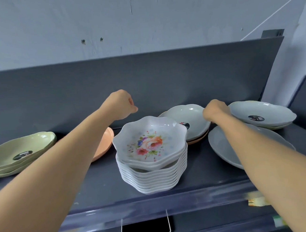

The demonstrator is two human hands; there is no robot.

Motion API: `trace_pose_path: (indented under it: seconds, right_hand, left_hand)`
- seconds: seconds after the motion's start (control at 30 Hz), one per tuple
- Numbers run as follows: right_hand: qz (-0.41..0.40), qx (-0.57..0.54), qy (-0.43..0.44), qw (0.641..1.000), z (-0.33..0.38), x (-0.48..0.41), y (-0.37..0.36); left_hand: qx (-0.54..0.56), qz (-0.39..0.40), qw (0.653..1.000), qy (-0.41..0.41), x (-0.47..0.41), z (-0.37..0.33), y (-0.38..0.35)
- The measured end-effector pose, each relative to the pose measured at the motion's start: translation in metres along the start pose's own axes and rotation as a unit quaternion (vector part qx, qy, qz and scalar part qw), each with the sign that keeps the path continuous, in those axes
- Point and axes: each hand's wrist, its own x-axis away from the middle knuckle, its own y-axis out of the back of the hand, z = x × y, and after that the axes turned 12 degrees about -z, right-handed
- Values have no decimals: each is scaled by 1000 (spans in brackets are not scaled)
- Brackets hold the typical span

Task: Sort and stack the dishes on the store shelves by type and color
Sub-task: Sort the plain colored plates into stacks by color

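A stack of several white scalloped bowls, the top one with a floral print, stands mid-shelf. Left of it lie stacked pale green dishes and an orange dish partly hidden under my left forearm. Behind the bowls a grey dish sits on an orange one. My right hand grips that grey dish's right rim with curled fingers. My left hand hovers above the shelf behind the bowls, curled into a fist and holding nothing. Another grey dish sits far right, and a large grey plate lies under my right forearm.
The dark grey shelf has a tall back panel close behind the dishes. At its right end a side wall closes it off. A clear price-tag holder hangs off the front edge.
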Motion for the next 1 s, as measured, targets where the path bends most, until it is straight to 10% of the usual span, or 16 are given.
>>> trace_pose_path:
  seconds: [0.27, 1.0]
  right_hand:
    - [-62, -43, -55, 996, 4, 5, 13]
    - [-85, 38, -210, 973, -140, 75, 109]
  left_hand:
    - [-15, 18, 998, 50, -1, 36, -3]
    - [114, 113, 953, -259, 38, -139, -34]
